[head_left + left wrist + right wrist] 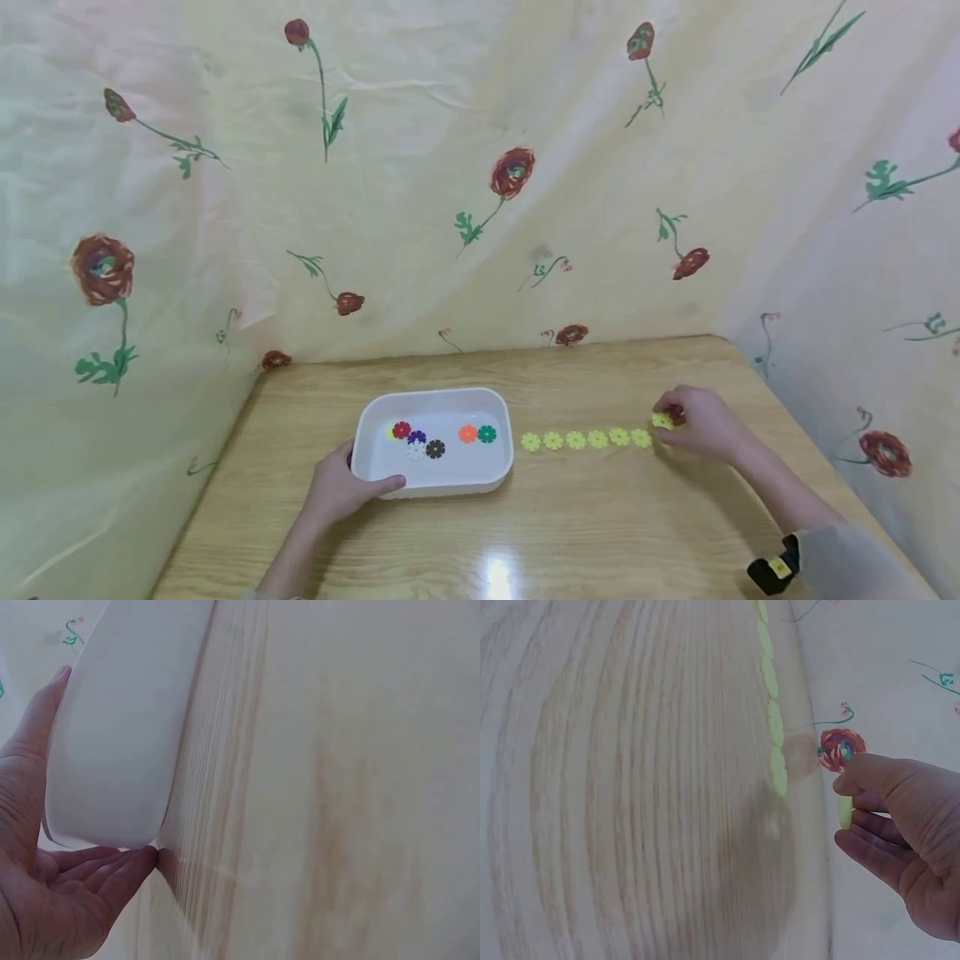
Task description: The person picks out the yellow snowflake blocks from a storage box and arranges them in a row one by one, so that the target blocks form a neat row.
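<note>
My left hand holds the left end of a white plastic tray, thumb over the near rim and fingers against the end wall. In the tray lie loose flower-shaped discs: red, purple, white, brown, orange, green and a partly covered yellow one. My right hand pinches a yellow flower-shaped disc, raised above the table past the right end of a row of yellow discs. A dark reddish patch by those fingers is unclear.
The row of several yellow discs runs rightward from beside the tray. Everything stands on a wood-grain table. Flower-patterned cloth closes in the back and both sides. A dark band with a yellow tag sits at the right sleeve.
</note>
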`<action>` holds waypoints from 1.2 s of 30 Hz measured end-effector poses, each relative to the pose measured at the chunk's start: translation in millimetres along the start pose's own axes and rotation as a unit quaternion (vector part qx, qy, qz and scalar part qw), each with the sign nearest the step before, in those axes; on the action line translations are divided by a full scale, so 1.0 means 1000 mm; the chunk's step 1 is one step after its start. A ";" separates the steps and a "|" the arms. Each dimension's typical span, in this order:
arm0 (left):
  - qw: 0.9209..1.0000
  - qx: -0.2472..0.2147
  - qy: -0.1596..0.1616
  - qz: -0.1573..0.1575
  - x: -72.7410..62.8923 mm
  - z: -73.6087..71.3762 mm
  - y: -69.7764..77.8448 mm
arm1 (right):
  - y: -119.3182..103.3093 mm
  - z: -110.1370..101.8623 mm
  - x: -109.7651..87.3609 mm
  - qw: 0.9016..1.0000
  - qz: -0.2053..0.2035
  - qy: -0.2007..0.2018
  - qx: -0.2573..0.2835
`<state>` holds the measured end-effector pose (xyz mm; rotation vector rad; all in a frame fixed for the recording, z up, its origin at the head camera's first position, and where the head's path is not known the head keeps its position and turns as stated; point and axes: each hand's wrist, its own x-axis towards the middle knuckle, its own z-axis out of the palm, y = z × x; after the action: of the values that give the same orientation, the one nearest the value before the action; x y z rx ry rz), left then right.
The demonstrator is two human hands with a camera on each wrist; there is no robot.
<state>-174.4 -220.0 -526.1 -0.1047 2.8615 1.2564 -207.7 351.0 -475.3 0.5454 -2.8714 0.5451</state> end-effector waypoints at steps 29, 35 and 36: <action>1.000 -0.004 -0.001 -0.004 -0.003 0.002 -0.003 | 0.008 0.011 -0.013 0.999 0.035 -0.017 0.009; 1.000 -0.007 0.000 -0.004 -0.003 0.001 -0.001 | 0.011 0.013 -0.013 0.999 0.028 -0.021 0.011; 1.000 -0.008 0.000 -0.004 -0.003 0.000 -0.001 | 0.012 0.014 -0.013 0.999 0.025 -0.020 0.012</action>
<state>-171.8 -220.0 -526.7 -0.1166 2.8481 1.2773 -201.6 360.1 -494.5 0.4955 -2.9275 0.5840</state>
